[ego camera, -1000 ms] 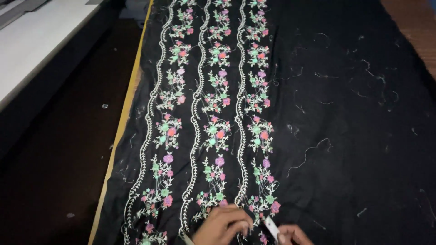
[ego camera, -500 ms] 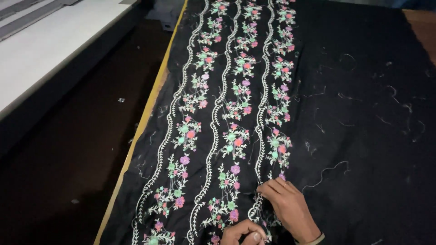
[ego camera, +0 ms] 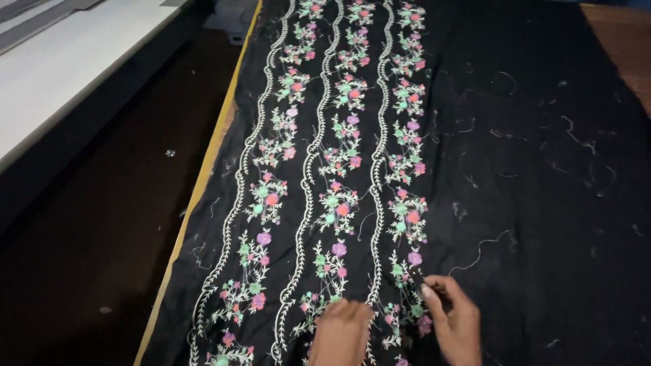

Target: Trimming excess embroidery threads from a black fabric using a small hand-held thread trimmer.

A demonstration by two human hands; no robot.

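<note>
The left hand (ego camera: 341, 332) lay flat, fingers together, pinning the black embroidered cloth (ego camera: 352, 169) spread along the bench, so the right hand (ego camera: 456, 318) could pinch its fingertips on a loose thread by a flower.

Textile or garment workshop, most likely an embroidery finishing room. Evidence: long black fabric (ego camera: 529, 203) spread flat across a wide work surface, bearing three lengthwise bands of floral embroidery (ego camera: 339, 169) in pink, green and purple with white vine borders; loose thread clippings (ego camera: 576, 135) scattered over the cloth; yellow table edge (ego camera: 203, 183); pale bench (ego camera: 61, 74) alongside, dim.
</note>
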